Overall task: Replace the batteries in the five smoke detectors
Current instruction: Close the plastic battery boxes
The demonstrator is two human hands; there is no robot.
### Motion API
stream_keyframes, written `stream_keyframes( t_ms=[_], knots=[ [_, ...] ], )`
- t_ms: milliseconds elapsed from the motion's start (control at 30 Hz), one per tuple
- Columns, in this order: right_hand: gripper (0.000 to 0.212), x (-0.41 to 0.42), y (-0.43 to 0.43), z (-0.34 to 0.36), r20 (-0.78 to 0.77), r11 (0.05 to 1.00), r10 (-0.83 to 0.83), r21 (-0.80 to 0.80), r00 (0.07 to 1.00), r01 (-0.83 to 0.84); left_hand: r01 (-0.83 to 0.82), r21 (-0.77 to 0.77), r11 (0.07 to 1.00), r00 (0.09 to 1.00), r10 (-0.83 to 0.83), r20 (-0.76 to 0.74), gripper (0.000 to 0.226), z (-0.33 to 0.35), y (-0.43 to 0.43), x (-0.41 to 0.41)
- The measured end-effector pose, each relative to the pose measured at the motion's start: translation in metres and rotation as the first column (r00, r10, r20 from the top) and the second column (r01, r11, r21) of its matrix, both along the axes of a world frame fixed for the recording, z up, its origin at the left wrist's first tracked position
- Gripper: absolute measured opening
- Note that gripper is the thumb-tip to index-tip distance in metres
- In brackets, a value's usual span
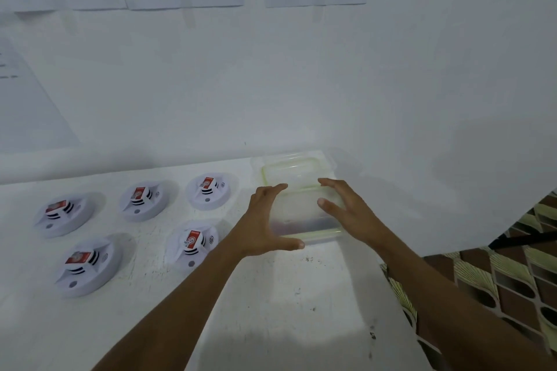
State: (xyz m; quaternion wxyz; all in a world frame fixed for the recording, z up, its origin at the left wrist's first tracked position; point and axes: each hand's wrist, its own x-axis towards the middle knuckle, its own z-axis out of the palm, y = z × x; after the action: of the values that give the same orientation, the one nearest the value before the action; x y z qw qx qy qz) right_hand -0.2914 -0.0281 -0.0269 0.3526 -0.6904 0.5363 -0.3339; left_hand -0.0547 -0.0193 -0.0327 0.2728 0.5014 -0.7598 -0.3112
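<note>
Two spread grips, left hand (266, 220) and right hand (346, 211), flank the container (301, 209) on the white table (271, 295).

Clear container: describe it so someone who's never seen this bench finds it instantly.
On the white table, right of the five round smoke detectors, the clear plastic container sits between the left hand and right hand. It is the only rectangular, see-through item; its green-sealed lid lies just behind it by the wall.
</note>
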Motion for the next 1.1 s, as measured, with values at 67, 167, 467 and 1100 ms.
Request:
stream_keyframes(
  t_ms=[67,167,467,1100],
  knots=[
    [0.037,0.005,0.0,-0.006,0.066,0.997,-0.069,-0.026,0.995,0.071,-0.022,0.004,1.0,1.0,0.022,-0.013,0.117,-0.004,0.0,-0.001],
    [0.033,0.007,-0.003,-0.008,0.095,0.994,-0.097,-0.045,0.991,0.102,-0.047,0.021,0.999,0.998,0.048,-0.047,0.12,-0.008,-0.001,-0.001],
    [0.032,-0.009,-0.021,0.006,0.194,0.981,-0.152,-0.088,0.969,0.171,-0.069,-0.019,0.997,0.976,0.063,-0.206,0.092,0.008,-0.026,0.008],
    [0.019,-0.023,-0.128,0.018,0.355,0.969,-0.184,0.224,0.917,0.108,-0.121,0.101,0.988,0.976,0.137,-0.172,0.101,0.007,-0.129,0.018]
  ],
)
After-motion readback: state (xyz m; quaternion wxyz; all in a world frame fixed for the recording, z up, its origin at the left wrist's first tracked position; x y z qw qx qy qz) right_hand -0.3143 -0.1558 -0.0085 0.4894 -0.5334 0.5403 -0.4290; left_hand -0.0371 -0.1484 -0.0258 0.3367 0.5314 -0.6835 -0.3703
